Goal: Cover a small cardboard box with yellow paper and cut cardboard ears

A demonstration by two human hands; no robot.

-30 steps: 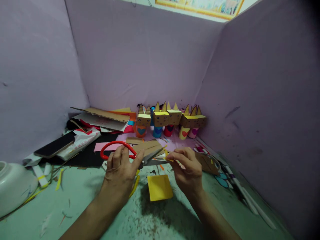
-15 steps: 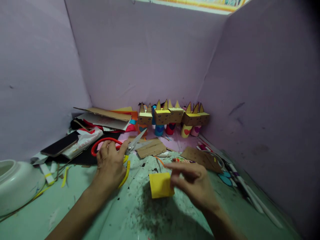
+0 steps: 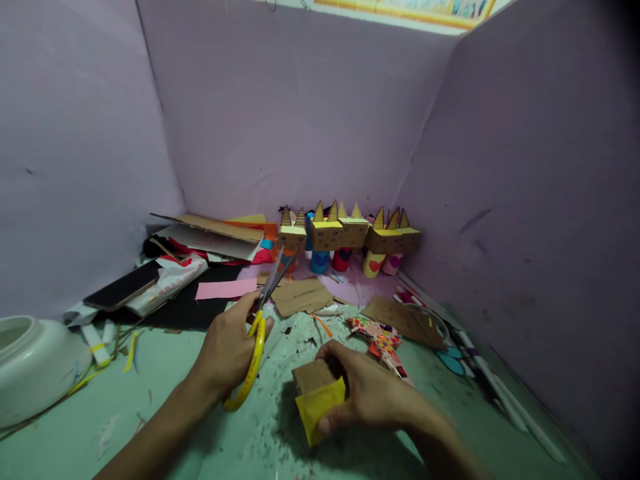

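My left hand (image 3: 227, 347) is closed around scissors (image 3: 249, 373) with a yellow handle loop. Their blades point up and away, slightly apart. My right hand (image 3: 365, 383) grips a small cardboard box (image 3: 314, 377) from its right side, thumb in front and fingers behind. One face of the box is yellow and tilts toward me; the brown cardboard shows above it. Just beyond the right hand lies a flower-patterned glue gun-like object (image 3: 380, 337), partly hidden by that hand.
Box-headed cardboard figures (image 3: 327, 235) with pointed ears stand at the back wall. Cardboard scraps (image 3: 303, 297) and a pink strip (image 3: 226, 289) lie before them. To the left are a phone (image 3: 123, 287), stacked cardboard (image 3: 210, 227) and a white pot (image 3: 40, 373). Pens line the right wall.
My right hand has taken hold of the box, which has tipped so its brown side shows. The scissors have turned and partly closed in my left hand; a red loop seen before is out of sight.
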